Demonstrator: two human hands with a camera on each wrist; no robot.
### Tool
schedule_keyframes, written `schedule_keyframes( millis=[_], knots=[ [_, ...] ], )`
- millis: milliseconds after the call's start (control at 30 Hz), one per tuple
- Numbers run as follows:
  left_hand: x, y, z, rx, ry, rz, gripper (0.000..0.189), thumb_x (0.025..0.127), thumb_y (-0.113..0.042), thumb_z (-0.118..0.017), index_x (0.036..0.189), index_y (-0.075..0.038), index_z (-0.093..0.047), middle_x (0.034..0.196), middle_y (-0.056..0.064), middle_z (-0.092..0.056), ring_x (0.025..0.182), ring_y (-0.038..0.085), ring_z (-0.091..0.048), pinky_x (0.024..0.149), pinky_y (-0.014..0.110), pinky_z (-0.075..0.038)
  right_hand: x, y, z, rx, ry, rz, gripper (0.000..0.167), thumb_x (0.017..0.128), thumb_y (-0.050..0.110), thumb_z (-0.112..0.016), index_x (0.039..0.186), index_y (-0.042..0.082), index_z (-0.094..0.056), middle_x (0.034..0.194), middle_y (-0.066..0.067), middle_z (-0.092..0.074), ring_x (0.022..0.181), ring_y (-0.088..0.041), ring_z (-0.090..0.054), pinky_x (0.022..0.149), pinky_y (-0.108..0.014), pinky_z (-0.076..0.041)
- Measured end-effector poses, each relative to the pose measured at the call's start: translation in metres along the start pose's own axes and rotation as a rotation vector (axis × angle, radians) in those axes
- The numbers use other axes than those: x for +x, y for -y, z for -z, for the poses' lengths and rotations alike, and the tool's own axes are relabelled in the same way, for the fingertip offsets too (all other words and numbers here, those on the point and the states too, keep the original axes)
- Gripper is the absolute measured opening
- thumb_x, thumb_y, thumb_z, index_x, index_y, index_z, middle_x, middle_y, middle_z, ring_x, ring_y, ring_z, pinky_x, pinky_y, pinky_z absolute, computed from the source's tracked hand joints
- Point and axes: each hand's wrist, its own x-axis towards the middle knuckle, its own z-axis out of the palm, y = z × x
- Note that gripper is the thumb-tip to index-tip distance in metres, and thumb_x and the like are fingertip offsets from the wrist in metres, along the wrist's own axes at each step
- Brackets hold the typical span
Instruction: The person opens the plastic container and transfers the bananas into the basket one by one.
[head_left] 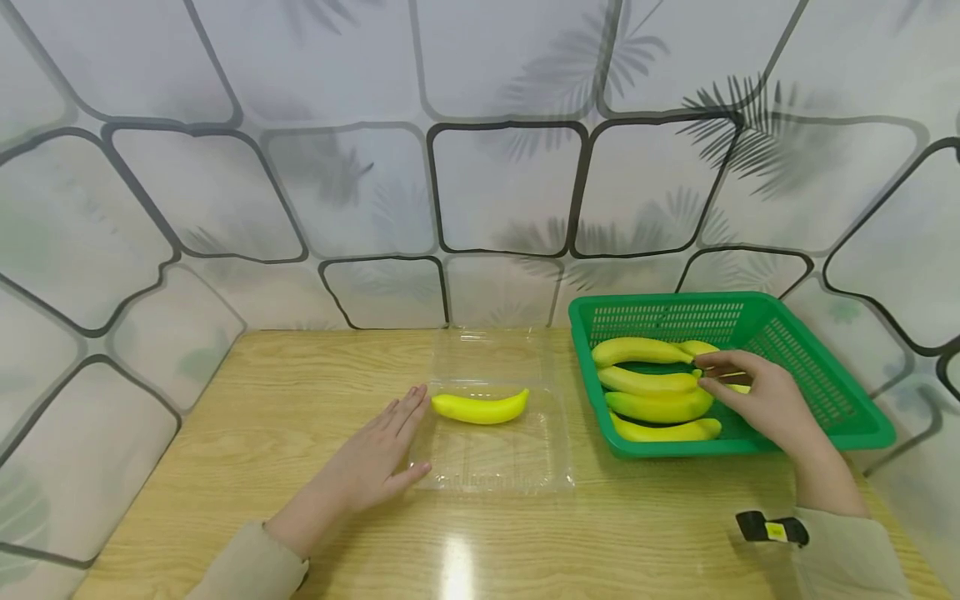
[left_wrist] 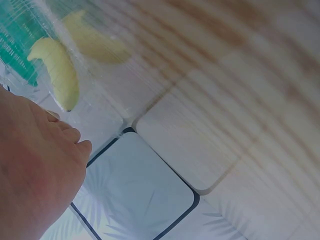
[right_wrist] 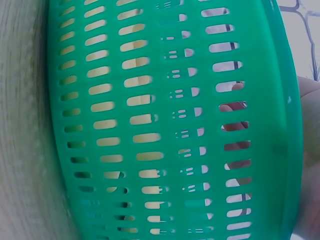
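Observation:
A clear plastic clamshell box (head_left: 495, 458) lies with its lid folded back, and one yellow banana (head_left: 480, 409) rests crosswise in it. Fingers extended, my left hand (head_left: 371, 458) rests at the box's left edge; the left wrist view shows the banana (left_wrist: 62, 75) just past the fingertips. To the right, my right hand (head_left: 768, 396) reaches into a green basket (head_left: 832, 442), thumb and fingers apart near the ends of several bananas (head_left: 660, 407). From the right wrist, the basket's slotted wall (right_wrist: 190, 125) hides most of that hand.
The wood-grain table (head_left: 247, 400) carries both the box and the basket. Close behind them rises a patterned wall (head_left: 502, 192), and the basket stands near its right corner. A black strap (head_left: 772, 528) is at the right sleeve.

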Motion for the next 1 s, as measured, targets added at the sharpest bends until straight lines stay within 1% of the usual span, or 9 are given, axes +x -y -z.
schedule_keyframes(
  millis=[33, 100, 267, 533, 667, 767, 900, 933, 1000],
  knots=[
    [0.0, 0.0, 0.0, 0.0, -0.001, 0.0, 0.087, 0.105, -0.044, -0.059, 0.165, 0.007, -0.023, 0.176, 0.022, -0.015, 0.163, 0.039, -0.024, 0.132, 0.053, -0.031, 0.0, 0.001, 0.0, 0.01, -0.003, 0.005, 0.029, 0.102, 0.015, -0.073, 0.129, 0.006, -0.073, 0.108, 0.041, -0.059, 0.095, 0.028, -0.05, 0.079, -0.002, -0.049],
    [0.0, 0.0, 0.0, 0.003, -0.003, -0.003, 0.087, 0.105, -0.044, -0.059, 0.165, 0.007, -0.024, 0.176, 0.023, -0.017, 0.163, 0.039, -0.025, 0.132, 0.053, -0.031, 0.0, 0.002, 0.0, 0.03, -0.008, 0.013, 0.029, 0.102, 0.014, -0.073, 0.13, 0.005, -0.072, 0.107, 0.048, -0.054, 0.096, 0.027, -0.051, 0.079, -0.001, -0.048],
    [0.0, 0.0, 0.0, 0.001, 0.0, 0.0, 0.087, 0.105, -0.045, -0.059, 0.166, 0.006, -0.023, 0.175, 0.025, -0.02, 0.163, 0.038, -0.024, 0.132, 0.052, -0.03, 0.002, 0.007, -0.004, 0.062, -0.019, 0.033, 0.029, 0.101, 0.011, -0.073, 0.129, 0.003, -0.072, 0.108, 0.046, -0.055, 0.095, 0.026, -0.053, 0.081, 0.001, -0.048],
    [0.0, 0.0, -0.001, -0.016, 0.016, 0.018, 0.088, 0.106, -0.047, -0.057, 0.167, 0.005, -0.021, 0.177, 0.023, -0.017, 0.164, 0.037, -0.022, 0.133, 0.051, -0.028, 0.006, 0.018, -0.009, 0.08, -0.015, 0.065, 0.03, 0.099, 0.008, -0.074, 0.129, 0.004, -0.072, 0.111, 0.046, -0.054, 0.097, 0.025, -0.053, 0.084, 0.002, -0.047],
    [0.0, 0.0, -0.001, -0.016, 0.017, 0.022, 0.087, 0.106, -0.047, -0.057, 0.167, 0.005, -0.022, 0.176, 0.023, -0.018, 0.164, 0.037, -0.022, 0.133, 0.051, -0.028, 0.009, 0.023, -0.012, 0.084, -0.022, 0.083, 0.032, 0.097, 0.006, -0.077, 0.129, 0.005, -0.073, 0.116, 0.033, -0.063, 0.099, 0.021, -0.057, 0.085, 0.002, -0.047],
    [0.0, 0.0, 0.0, -0.014, 0.014, 0.022, 0.087, 0.106, -0.047, -0.057, 0.166, 0.005, -0.022, 0.176, 0.023, -0.018, 0.164, 0.037, -0.023, 0.133, 0.051, -0.028, 0.011, 0.029, -0.014, 0.082, -0.021, 0.076, 0.031, 0.098, 0.009, -0.077, 0.129, 0.007, -0.073, 0.12, 0.014, -0.071, 0.1, 0.019, -0.058, 0.086, 0.002, -0.046],
    [0.0, 0.0, 0.0, -0.011, 0.011, 0.018, 0.087, 0.105, -0.046, -0.058, 0.166, 0.005, -0.023, 0.176, 0.023, -0.018, 0.164, 0.037, -0.023, 0.132, 0.052, -0.03, 0.014, 0.037, -0.017, 0.074, -0.009, 0.062, 0.031, 0.099, 0.011, -0.076, 0.13, 0.008, -0.073, 0.125, -0.01, -0.074, 0.1, 0.021, -0.054, 0.086, 0.002, -0.045],
    [0.0, -0.001, 0.0, -0.01, 0.011, 0.018, 0.087, 0.105, -0.046, -0.058, 0.166, 0.005, -0.023, 0.176, 0.023, -0.018, 0.164, 0.037, -0.023, 0.132, 0.052, -0.03, 0.015, 0.039, -0.017, 0.074, -0.005, 0.065, 0.031, 0.099, 0.011, -0.076, 0.13, 0.007, -0.072, 0.126, -0.015, -0.074, 0.101, 0.021, -0.053, 0.085, 0.002, -0.045],
    [0.0, -0.001, 0.0, -0.007, 0.012, 0.016, 0.087, 0.105, -0.046, -0.058, 0.166, 0.006, -0.023, 0.176, 0.023, -0.018, 0.164, 0.038, -0.023, 0.132, 0.053, -0.03, 0.016, 0.042, -0.019, 0.082, 0.002, 0.064, 0.032, 0.099, 0.012, -0.076, 0.13, 0.007, -0.072, 0.128, -0.018, -0.073, 0.102, 0.021, -0.053, 0.086, 0.001, -0.046]
  ],
)
